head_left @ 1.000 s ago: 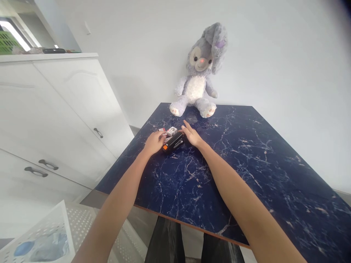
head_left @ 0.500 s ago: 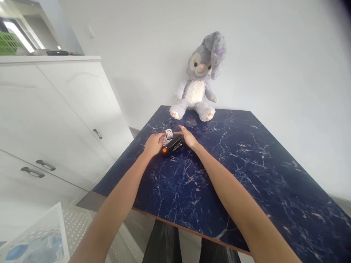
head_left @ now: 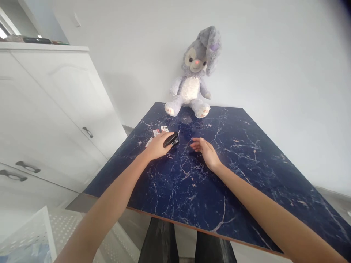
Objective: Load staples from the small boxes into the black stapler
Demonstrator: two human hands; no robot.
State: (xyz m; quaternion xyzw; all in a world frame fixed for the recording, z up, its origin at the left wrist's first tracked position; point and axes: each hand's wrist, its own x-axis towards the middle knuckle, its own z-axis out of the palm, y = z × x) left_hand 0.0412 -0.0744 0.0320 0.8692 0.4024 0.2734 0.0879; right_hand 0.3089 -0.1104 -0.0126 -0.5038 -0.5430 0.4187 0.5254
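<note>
A black stapler [head_left: 172, 140] lies on the dark blue marbled table [head_left: 236, 171], and my left hand [head_left: 158, 145] is wrapped over its near end, gripping it. Just beyond the stapler sit small white and red staple boxes [head_left: 161, 130]. My right hand [head_left: 206, 153] hovers a little to the right of the stapler, apart from it, fingers loosely spread with nothing in them.
A grey and white plush rabbit [head_left: 192, 75] sits at the table's far edge against the white wall. A white cabinet [head_left: 52, 109] with dark handles stands to the left. A white perforated bin [head_left: 33, 233] is at the lower left. My dark trouser legs show under the table.
My right hand has let go of the stapler and pulled back to the right. My left hand has closed over the stapler. The camera has shifted slightly left.
</note>
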